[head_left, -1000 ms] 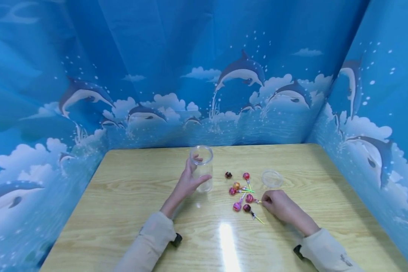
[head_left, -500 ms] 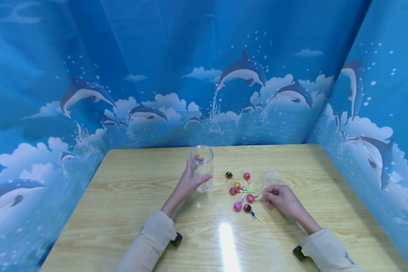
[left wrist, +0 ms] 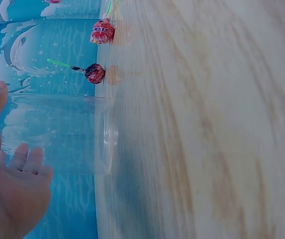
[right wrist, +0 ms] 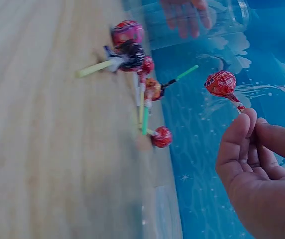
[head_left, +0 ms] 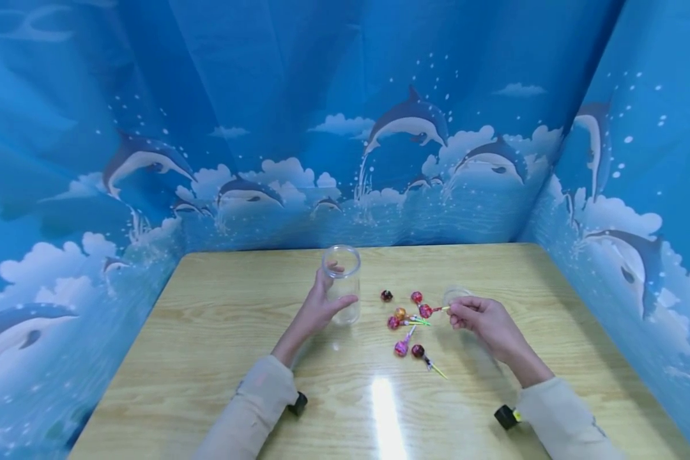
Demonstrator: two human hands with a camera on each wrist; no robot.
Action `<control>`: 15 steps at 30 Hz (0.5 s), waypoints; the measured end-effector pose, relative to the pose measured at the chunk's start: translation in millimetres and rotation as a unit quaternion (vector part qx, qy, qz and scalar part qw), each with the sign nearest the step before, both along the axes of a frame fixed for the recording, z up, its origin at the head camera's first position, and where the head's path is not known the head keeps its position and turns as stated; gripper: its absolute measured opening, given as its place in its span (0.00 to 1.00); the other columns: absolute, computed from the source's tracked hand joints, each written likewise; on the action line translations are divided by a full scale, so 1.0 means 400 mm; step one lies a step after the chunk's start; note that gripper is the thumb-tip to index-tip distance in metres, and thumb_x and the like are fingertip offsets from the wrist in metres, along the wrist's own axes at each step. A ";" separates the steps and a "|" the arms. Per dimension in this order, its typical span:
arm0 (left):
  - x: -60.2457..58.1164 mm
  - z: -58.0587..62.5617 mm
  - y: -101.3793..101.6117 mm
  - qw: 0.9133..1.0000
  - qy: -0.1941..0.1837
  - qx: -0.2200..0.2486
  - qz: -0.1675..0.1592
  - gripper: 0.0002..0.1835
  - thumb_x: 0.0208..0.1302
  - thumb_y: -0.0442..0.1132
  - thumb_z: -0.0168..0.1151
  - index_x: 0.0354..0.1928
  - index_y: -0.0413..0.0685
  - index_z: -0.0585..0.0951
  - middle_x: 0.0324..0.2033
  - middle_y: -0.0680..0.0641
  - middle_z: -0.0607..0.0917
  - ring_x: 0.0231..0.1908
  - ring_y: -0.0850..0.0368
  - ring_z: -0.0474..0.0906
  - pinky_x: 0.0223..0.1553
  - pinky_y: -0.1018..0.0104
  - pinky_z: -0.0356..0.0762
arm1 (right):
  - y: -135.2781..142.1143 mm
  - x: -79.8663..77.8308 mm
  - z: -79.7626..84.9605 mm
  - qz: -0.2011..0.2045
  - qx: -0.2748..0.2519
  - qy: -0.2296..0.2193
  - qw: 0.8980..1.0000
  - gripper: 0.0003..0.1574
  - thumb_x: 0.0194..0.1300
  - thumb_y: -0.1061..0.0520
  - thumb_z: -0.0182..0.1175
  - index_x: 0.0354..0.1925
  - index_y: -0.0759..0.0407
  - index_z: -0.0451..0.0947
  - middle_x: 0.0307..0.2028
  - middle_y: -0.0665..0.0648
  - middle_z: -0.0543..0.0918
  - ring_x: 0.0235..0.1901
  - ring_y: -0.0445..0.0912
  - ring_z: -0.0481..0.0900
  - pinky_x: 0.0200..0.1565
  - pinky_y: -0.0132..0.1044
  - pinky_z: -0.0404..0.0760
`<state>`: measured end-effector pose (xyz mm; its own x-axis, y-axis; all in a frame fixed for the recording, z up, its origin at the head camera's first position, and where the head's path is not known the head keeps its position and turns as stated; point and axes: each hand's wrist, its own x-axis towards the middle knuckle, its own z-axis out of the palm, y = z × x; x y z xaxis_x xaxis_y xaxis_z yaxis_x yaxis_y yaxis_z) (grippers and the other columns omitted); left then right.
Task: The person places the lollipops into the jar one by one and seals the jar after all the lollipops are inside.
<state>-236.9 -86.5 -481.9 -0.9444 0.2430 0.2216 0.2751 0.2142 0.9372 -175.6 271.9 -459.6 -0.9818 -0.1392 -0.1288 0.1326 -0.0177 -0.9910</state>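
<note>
Wood tbl (head_left: 195, 306), dolphin curtain (head_left: 287, 115) behind + at sides; back edge (head_left: 253, 253) just past clear jar (head_left: 349, 284), wide tbl stretch L of jar. L hand (head_left: 316, 311) curled round jar; R hand (head_left: 487, 324) pinches red lolly (head_left: 425, 311) R of jar, other lollies (head_left: 401, 349) nearby.

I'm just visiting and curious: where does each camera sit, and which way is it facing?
Head: worn on the person's head, facing forward and down at the table and blue backdrop; both sleeves, the left-hand grip and the right-hand grip show.
Left wrist: worn there, picture turned sideways, facing the clear jar; the left-hand grip shows.
Right wrist: worn there, also sideways, facing the held lollipop; the right-hand grip shows, plus some left-hand fingers at the top.
Shared: head and right wrist both show the held lollipop and the clear jar.
</note>
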 end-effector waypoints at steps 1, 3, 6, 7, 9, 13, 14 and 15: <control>0.000 -0.001 -0.001 1.000 0.000 0.002 0.000 0.47 0.61 0.38 0.76 0.75 0.45 0.57 0.70 0.38 0.71 0.74 0.34 0.58 0.74 0.32 0.47 | 0.000 -0.002 0.007 0.002 -0.020 0.001 1.000 0.09 0.76 0.64 0.58 0.46 0.71 0.81 0.36 0.56 0.86 0.35 0.40 0.84 0.42 0.33 0.86; 0.000 -0.002 -0.002 1.000 -0.002 0.005 -0.002 0.46 0.61 0.38 0.76 0.75 0.45 0.58 0.70 0.38 0.71 0.74 0.33 0.58 0.74 0.31 0.45 | -0.001 -0.008 0.020 0.005 -0.051 0.005 0.999 0.09 0.76 0.63 0.59 0.46 0.68 0.83 0.35 0.54 0.86 0.35 0.40 0.84 0.42 0.32 0.86; 0.001 -0.002 -0.004 1.000 -0.004 0.004 -0.002 0.47 0.61 0.38 0.76 0.75 0.45 0.58 0.70 0.39 0.71 0.74 0.33 0.58 0.73 0.30 0.45 | -0.005 -0.020 0.041 0.012 -0.082 0.020 0.996 0.08 0.77 0.63 0.58 0.46 0.65 0.84 0.36 0.52 0.87 0.35 0.40 0.84 0.42 0.31 0.86; 0.002 -0.002 -0.004 1.000 -0.004 0.003 -0.001 0.47 0.61 0.39 0.76 0.75 0.46 0.58 0.70 0.39 0.71 0.74 0.34 0.58 0.73 0.30 0.45 | -0.007 -0.024 0.048 0.015 -0.089 0.025 0.996 0.09 0.77 0.63 0.58 0.45 0.64 0.84 0.36 0.52 0.87 0.36 0.40 0.84 0.42 0.31 0.86; 0.003 -0.001 -0.004 1.000 -0.004 -0.001 0.001 0.47 0.61 0.39 0.76 0.75 0.47 0.58 0.70 0.39 0.71 0.74 0.34 0.58 0.74 0.31 0.46 | -0.014 -0.035 0.064 0.019 -0.100 0.035 0.994 0.09 0.77 0.63 0.58 0.44 0.61 0.85 0.37 0.52 0.88 0.36 0.40 0.85 0.42 0.31 0.86; 0.003 0.002 -0.002 1.000 -0.002 -0.005 0.003 0.46 0.61 0.40 0.76 0.75 0.48 0.58 0.70 0.38 0.71 0.74 0.34 0.59 0.73 0.31 0.48 | -0.037 -0.057 0.097 0.019 -0.110 0.042 0.993 0.08 0.77 0.62 0.59 0.43 0.59 0.86 0.38 0.54 0.88 0.36 0.40 0.85 0.42 0.30 0.85; 0.004 0.002 -0.002 1.000 -0.001 -0.004 0.003 0.45 0.61 0.40 0.76 0.75 0.48 0.58 0.70 0.38 0.71 0.74 0.33 0.59 0.73 0.30 0.48 | -0.044 -0.062 0.105 0.019 -0.111 0.042 0.993 0.08 0.76 0.61 0.59 0.43 0.59 0.86 0.38 0.54 0.88 0.36 0.40 0.85 0.43 0.30 0.85; 0.004 0.003 -0.002 1.000 -0.001 -0.004 0.002 0.45 0.61 0.39 0.76 0.75 0.48 0.58 0.70 0.38 0.71 0.74 0.33 0.59 0.73 0.30 0.48 | -0.052 -0.067 0.113 0.019 -0.111 0.042 0.993 0.07 0.76 0.61 0.60 0.43 0.59 0.86 0.38 0.54 0.88 0.37 0.41 0.85 0.43 0.30 0.85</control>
